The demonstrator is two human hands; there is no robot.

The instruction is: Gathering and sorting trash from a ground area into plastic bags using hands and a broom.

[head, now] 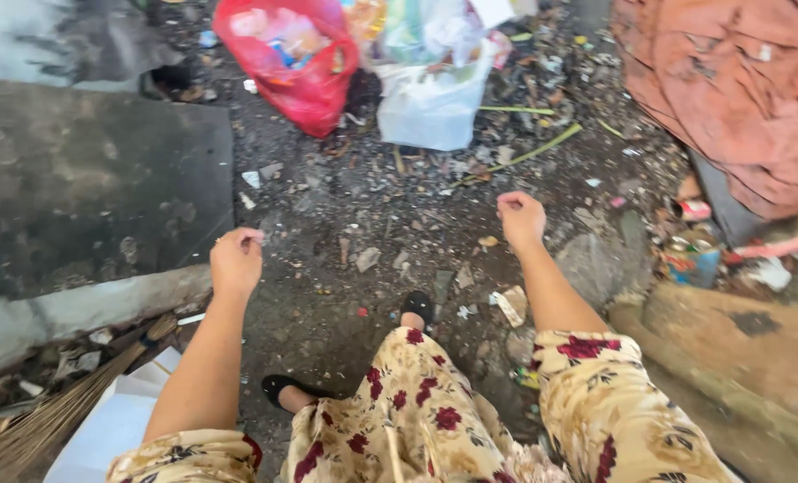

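Fingers first: the left hand (236, 259), left of centre, is curled into a loose fist, fingertips pinched on a small pale scrap (254, 234) at its upper edge; what the scrap is, too small to tell, and its long axis can't be read either. Across at centre-right, the right hand (520, 217) is closed too, fingers folded in toward the palm, nothing visible in it. Both arms reach up the frame from floral sleeves, hands well apart over dark, littered ground (390, 224).

Moving outward: between the arms, two feet in black shoes (418, 306), under a floral dress (417, 411). At the upper middle, a red plastic bag (300, 63) sits just beside a white plastic bag (430, 107), both stuffed. A thin green stalk (528, 154) lies near the white bag, long axis running from lower left to upper right. Upper right, a heap of orange-brown cloth (738, 98). Left side, a dark flat slab (95, 179). Lower left corner, a straw broom (59, 411), its handle pointing up-right toward the left forearm, beside white sheets (113, 429).
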